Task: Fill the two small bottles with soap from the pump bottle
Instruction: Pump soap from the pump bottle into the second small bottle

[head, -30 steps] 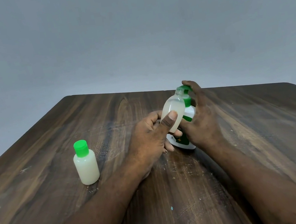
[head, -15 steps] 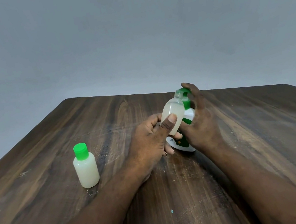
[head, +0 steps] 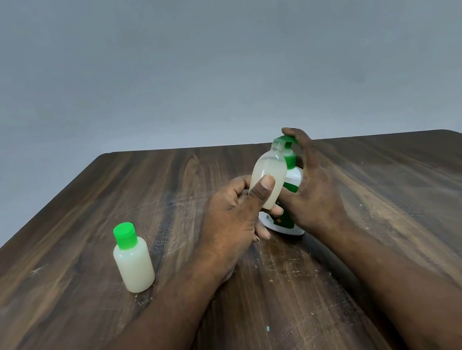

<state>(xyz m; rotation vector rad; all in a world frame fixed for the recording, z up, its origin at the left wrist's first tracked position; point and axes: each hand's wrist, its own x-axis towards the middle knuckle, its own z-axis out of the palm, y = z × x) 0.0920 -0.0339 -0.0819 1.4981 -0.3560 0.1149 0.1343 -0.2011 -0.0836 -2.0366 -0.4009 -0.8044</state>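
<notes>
Left hand (head: 231, 220): gripping the small uncapped bottle (head: 268, 178), a translucent plastic vessel holding cloudy off-white liquid. The thumb lies across its near face and the fingers curl behind it. This bottle is held clear of the desk (head: 393, 194), a dark wood-grain top, and is tilted with its open neck up and to the right. The mouth sits just beside the spout of the pump head (head: 289, 139), a bright green plastic dispenser top. Whether mouth and spout touch cannot be told.

Right hand (head: 313, 189): closed round the pump bottle (head: 294, 178), a white plastic container with a green label. The palm is against its right side and one fingertip rests on top of the pump head. Whether the head is pressed down cannot be told.

The pump bottle stands on the desk about midway between the left and right edges. Its base is partly hidden behind the left hand's fingers.

The capped small bottle (head: 133, 263), translucent plastic and filled to the shoulder with off-white liquid, stands upright towards the left edge. It carries a green screw cap (head: 124, 235). It is apart from both hands and just left of the left forearm.

Desk surface: pale scuffs and specks near the pump bottle's base, and one small turquoise speck (head: 267, 328) between the forearms. A plain grey wall (head: 205, 58) rises behind the far edge
</notes>
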